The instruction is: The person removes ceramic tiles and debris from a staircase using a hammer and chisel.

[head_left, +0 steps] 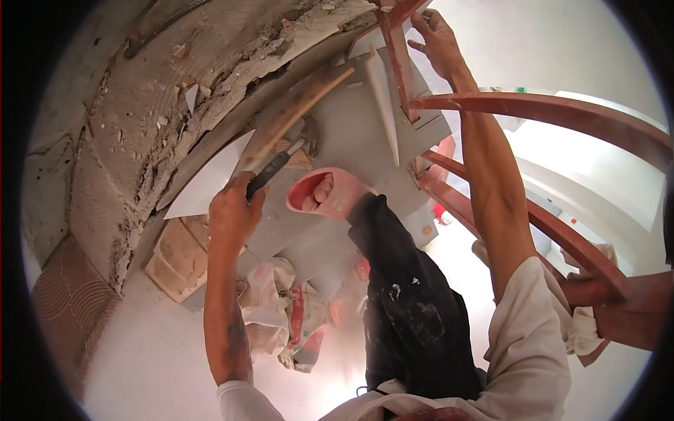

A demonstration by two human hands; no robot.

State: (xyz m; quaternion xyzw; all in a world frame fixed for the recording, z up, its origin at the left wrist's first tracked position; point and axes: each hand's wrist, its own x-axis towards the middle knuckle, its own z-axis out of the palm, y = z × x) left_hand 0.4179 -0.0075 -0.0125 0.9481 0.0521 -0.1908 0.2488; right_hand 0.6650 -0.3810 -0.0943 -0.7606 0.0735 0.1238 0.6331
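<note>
My left hand [237,208] is closed round a black-handled tool [270,172] with a short metal tip, pointing up and right. The lower end of a long brown strip [298,109] meets the same hand; whether the fingers hold it too I cannot tell. A white angular piece [210,184] lies just beyond that hand. At the top, my right hand [439,45] reaches up with its fingers apart beside a red metal post [398,63]. Its fingertips are near or against the post, and nothing shows in its grasp.
A rough mortar-covered edge [203,105] runs along the left. Below are a foot in a pink slipper [337,193], crumpled sacks [270,309] and a stained board [181,258]. A thin pale strip [382,105] lies near the post. Curved red bars [547,107] cross the right side.
</note>
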